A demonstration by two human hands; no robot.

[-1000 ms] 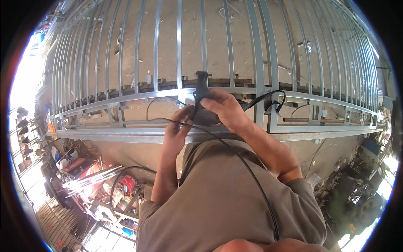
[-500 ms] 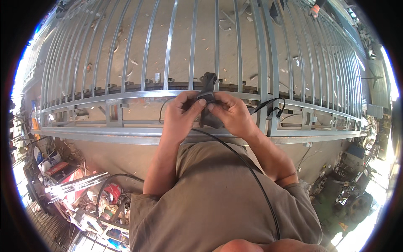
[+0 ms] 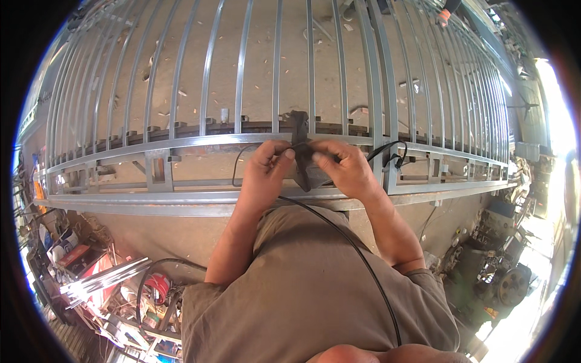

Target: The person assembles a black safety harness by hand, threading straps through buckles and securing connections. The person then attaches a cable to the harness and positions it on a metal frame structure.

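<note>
Since a second ago the left hand (image 3: 266, 172) has joined the right hand (image 3: 345, 172), both now closed around the dark handheld tool with a black cable (image 3: 304, 158), held low over the grey steel-bar gate frame (image 3: 200, 142), steadier for two-handed work.

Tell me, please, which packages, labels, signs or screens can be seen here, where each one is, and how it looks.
Flat red box: lower left, in the clutter on the ground below the metal railing frame; rectangular, red with a dark edge.
No clear label, sign or screen shows; both hands hold a dark corded tool.
</note>
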